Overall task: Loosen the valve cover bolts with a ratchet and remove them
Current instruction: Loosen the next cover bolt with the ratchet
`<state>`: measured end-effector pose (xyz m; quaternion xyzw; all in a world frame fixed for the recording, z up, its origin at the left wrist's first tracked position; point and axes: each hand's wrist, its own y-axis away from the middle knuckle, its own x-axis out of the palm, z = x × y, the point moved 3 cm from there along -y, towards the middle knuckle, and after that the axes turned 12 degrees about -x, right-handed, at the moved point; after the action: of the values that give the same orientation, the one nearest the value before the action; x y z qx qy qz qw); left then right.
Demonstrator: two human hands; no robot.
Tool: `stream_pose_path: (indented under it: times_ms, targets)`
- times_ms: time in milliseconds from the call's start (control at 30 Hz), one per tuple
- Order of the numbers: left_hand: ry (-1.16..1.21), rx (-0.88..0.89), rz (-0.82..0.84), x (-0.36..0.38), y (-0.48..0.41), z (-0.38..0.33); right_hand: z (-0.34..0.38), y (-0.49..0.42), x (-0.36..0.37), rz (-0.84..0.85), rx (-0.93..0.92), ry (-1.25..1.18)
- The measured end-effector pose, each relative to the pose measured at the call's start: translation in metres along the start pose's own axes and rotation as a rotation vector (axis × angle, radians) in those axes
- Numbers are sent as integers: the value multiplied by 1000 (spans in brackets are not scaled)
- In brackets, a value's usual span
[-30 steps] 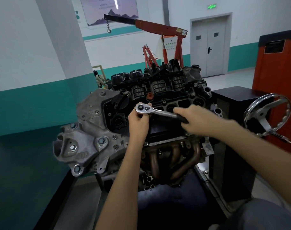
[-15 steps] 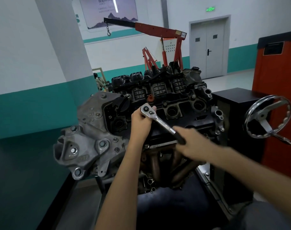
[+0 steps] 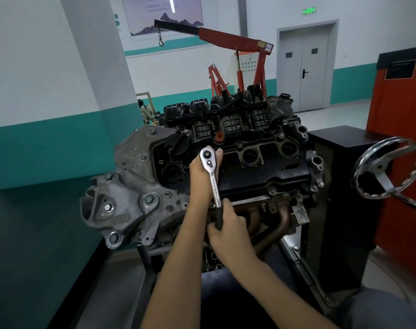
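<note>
Both of your hands hold the ratchet [image 3: 213, 186]. Your left hand [image 3: 200, 173] is wrapped closely under the round head of the tool, with the thumb tip showing at the right of the head. Your right hand [image 3: 228, 232] is closed firmly around the black grip at the lower end.

The chrome shaft runs from the head almost straight down toward you. The head stands over the left part of the black valve cover [image 3: 261, 178], which sits on top of the engine [image 3: 135, 191]. The bolt under the head is hidden by your left hand, so I cannot tell if the socket sits on it. One cover bolt [image 3: 272, 191] is visible on the near edge of the cover, right of the ratchet.

Below this edge you see the rusty exhaust manifold [image 3: 283, 219]. A chrome handwheel [image 3: 389, 168] is at the right of the engine, and a red engine hoist [image 3: 235, 39] stands behind.
</note>
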<state>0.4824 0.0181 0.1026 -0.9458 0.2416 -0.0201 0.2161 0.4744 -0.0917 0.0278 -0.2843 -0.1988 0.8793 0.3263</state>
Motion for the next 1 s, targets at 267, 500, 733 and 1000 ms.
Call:
stream_pose_path:
  times_ms: [267, 500, 733, 1000]
  targets:
    - [-32, -18, 123, -1, -4, -3, -9, -53, -124, 338, -217, 568]
    - [94, -46, -5, -3, 1, 4, 2, -58, -122, 212, -302, 876]
    - [48, -15, -14, 1, 0, 1, 2, 0, -3, -3, -5, 53]
    - [12, -40, 83, -1, -7, 3, -10, -55, -121, 344, -205, 569]
